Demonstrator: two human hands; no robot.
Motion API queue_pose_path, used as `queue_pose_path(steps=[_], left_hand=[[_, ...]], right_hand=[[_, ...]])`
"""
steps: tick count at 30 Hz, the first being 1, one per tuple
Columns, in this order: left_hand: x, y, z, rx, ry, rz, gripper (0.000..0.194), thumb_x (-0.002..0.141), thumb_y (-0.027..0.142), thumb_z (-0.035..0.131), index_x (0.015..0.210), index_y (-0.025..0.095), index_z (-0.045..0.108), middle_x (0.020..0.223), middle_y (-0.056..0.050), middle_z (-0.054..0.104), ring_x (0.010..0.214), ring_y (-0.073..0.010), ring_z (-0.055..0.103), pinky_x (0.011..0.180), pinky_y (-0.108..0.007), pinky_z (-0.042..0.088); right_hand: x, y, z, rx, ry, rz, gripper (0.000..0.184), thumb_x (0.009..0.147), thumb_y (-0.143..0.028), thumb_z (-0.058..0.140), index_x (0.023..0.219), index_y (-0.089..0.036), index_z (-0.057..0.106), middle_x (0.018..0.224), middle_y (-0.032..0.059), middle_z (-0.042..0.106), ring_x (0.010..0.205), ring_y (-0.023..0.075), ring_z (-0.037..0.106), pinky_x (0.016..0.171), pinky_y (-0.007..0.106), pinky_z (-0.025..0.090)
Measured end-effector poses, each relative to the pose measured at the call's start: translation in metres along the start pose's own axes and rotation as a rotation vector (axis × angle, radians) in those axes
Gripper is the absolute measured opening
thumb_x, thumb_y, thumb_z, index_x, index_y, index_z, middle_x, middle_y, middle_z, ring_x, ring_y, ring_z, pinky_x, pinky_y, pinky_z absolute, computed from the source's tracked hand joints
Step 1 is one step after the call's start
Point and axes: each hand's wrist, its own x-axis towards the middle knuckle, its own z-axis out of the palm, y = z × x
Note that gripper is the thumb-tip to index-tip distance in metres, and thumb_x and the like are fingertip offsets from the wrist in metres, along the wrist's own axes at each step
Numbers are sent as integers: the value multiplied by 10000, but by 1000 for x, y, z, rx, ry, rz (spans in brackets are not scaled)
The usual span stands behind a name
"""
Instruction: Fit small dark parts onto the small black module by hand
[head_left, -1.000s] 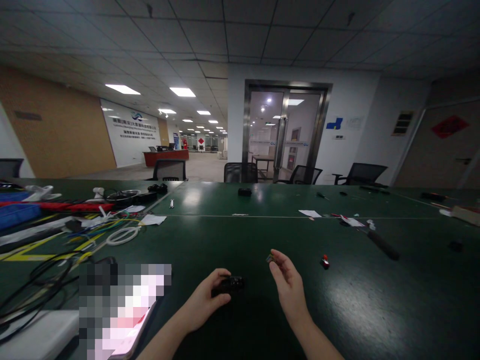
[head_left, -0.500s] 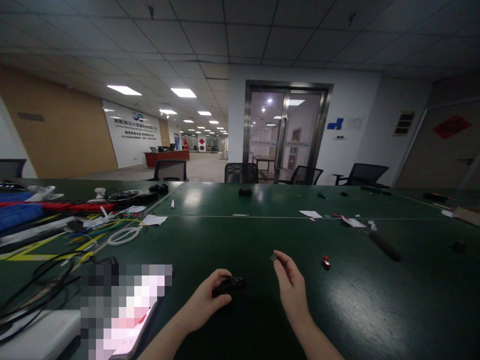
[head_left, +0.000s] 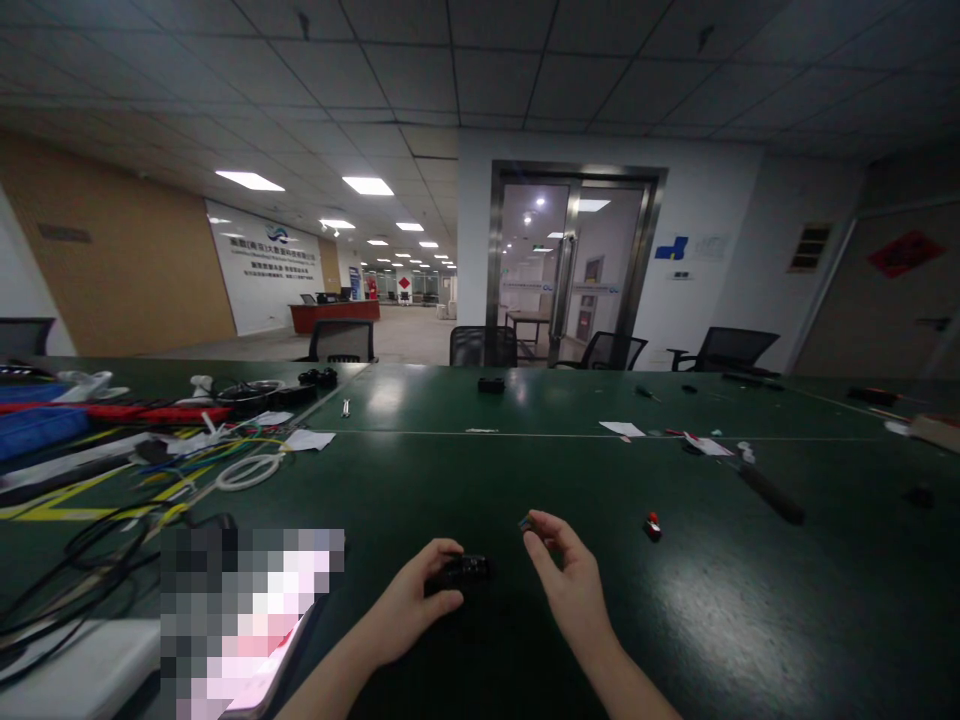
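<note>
My left hand (head_left: pixel 412 605) is closed around a small black boxy device (head_left: pixel 472 568) at the table's near middle, thumb on the near side and fingers on the far side. Its right end sticks out of the grip, with a glossy, uneven top. To the right, my right hand (head_left: pixel 574 580) pinches a tiny greenish, multicoloured piece (head_left: pixel 525 523) between thumb and fingertips, a little above the table and apart from the device. The piece is too small to name. A small red-and-black object (head_left: pixel 652 527) lies on the table right of this hand.
The dark green table (head_left: pixel 420 480) bears a blurred-out phone-like screen (head_left: pixel 270 640), cables (head_left: pixel 112 540), a white coil (head_left: pixel 247 472) and blue bins (head_left: pixel 41 432) at left. A dark-handled tool (head_left: pixel 769 493) and papers (head_left: pixel 621 429) lie at right.
My right hand has moved left and slightly down with the tiny piece, closer to the black device. My left hand and the device have stayed in place.
</note>
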Motion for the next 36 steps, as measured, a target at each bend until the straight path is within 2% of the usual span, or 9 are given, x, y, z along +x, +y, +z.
queue_pose_path(steps=[5,13,20,28,36], left_hand=[[0,3,1,9,19,0,410,735,179,592,1124,221,468,1059,-17,603,1011,-217,552,869,-334,384],[2,-4,1,-22,18,30,414,722,170,588,1114,223,465,1052,-13,589,1025,-211,549,881,-341,406],[2,0,2,1,12,20,409,705,160,584,1090,215,458,1046,-20,587,1032,-213,550,895,-348,401],[3,-2,3,-2,-1,8,407,720,156,578,1104,213,455,1065,-23,598,1051,-215,550,900,-342,402],[1,-8,2,127,-5,-16,430,742,159,578,1152,216,463,1118,-32,597,1074,-213,533,921,-337,393]], right_hand=[[-10,-10,9,-54,-219,-45,278,753,-310,604,1026,-278,648,1004,21,641,983,210,579,889,372,438],[-17,-17,21,-213,-388,-59,257,755,-252,591,985,-338,667,985,-3,640,990,226,545,859,378,428],[-14,-13,24,-272,-396,-105,239,727,-247,620,941,-336,680,1003,10,623,1011,232,521,897,390,396],[-17,-12,23,-297,-430,-130,275,730,-196,596,957,-332,674,1136,-3,609,1133,238,480,971,418,344],[-16,-2,21,-277,-492,-17,324,695,-204,619,987,-337,666,1170,-15,602,1103,236,526,959,419,371]])
